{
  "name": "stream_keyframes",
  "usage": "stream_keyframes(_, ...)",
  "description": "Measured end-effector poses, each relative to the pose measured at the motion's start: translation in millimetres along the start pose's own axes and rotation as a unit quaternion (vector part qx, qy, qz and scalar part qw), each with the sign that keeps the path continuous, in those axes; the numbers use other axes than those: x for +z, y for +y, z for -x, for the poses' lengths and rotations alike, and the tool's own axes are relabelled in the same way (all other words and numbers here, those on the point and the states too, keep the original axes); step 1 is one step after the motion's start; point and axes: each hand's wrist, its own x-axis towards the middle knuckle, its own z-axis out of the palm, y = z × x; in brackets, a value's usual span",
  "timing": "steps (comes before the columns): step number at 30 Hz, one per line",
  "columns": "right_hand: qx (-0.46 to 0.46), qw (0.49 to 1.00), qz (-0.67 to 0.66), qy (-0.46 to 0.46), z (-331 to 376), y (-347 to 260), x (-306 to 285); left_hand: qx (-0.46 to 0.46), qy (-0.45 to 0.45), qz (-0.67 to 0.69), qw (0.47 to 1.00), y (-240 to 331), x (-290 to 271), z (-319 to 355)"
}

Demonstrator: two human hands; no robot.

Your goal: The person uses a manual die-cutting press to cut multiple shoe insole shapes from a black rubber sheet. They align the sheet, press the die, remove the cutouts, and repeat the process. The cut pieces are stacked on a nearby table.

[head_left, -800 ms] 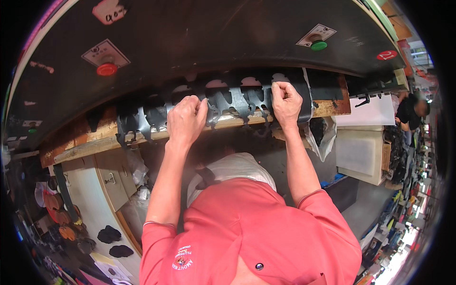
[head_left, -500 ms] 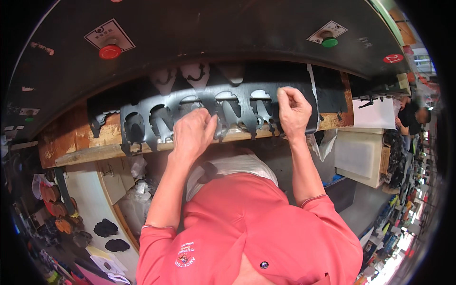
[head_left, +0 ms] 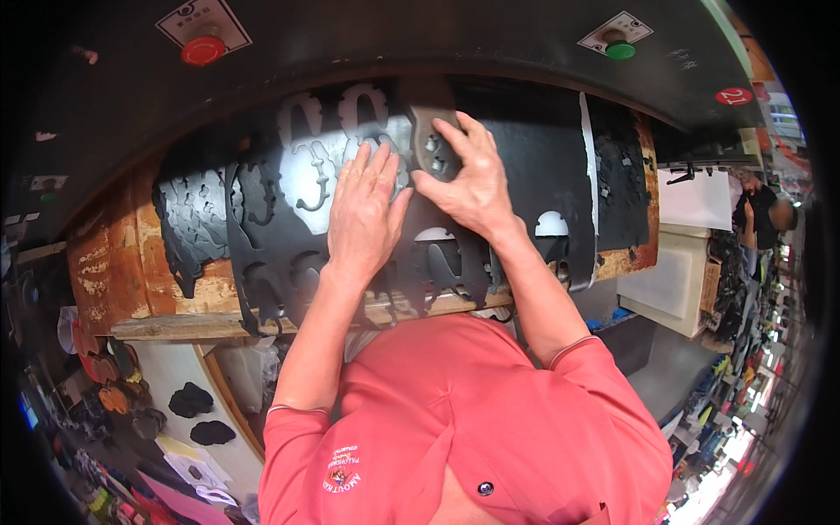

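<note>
A black sheet with several curved cut-outs lies across the work surface, its cut strip hanging over the front edge. My left hand rests flat on the sheet, its fingers stretched out and close together beside the cut-outs. My right hand grips the right edge of a dark, long-shaped cutting die with holes in it, thumb near its lower end and fingers higher up. The far end of the die lies in shadow under the black machine head.
A red push button and a green one sit on the machine's front. Black scraps lie left on the worn wooden table. Pale boxes stand right; farther off is another person.
Both hands have moved away from the sheet's front strip, farther in over the sheet. My right hand has gone left from the sheet's right side and taken hold of the cutting die.
</note>
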Motion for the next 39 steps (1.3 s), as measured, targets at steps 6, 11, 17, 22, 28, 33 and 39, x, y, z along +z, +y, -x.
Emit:
stream_keyframes(6, 0.157, 0.878, -0.449, -0.052, -7.2, 24.9, -36.7, -0.009, -0.007, 0.006, 1.0, 0.4, -0.8, -3.6)
stream_keyframes(11, 0.187, 0.832, -0.522, -0.04, -1.8, 34.5, -44.6, -0.047, 0.016, 0.093, 0.994, 13.0, 3.3, -12.7)
stream_keyframes(17, 0.171, 0.813, -0.557, -0.002, 2.4, 44.6, -38.4, -0.059, 0.005, -0.011, 0.998, 34.4, 13.1, -31.6)
stream_keyframes(22, 0.157, 0.762, -0.628, 0.009, 3.7, 48.3, -37.6, -0.264, -0.05, 0.248, 0.931, 39.9, -0.5, -36.4)
stream_keyframes(28, 0.162, 0.751, -0.64, 0.003, 3.5, 50.1, -38.2, -0.458, -0.027, 0.556, 0.693, 54.0, -34.7, -20.0)
stream_keyframes(33, 0.161, 0.747, -0.644, 0.0, 4.0, 51.4, -39.5, -0.505, -0.1, 0.67, 0.535, 69.2, -41.2, -7.2)
stream_keyframes(39, 0.179, 0.745, -0.642, 0.009, 3.8, 50.8, -39.1, -0.551, -0.046, 0.707, 0.441, 69.6, -12.0, -7.8)
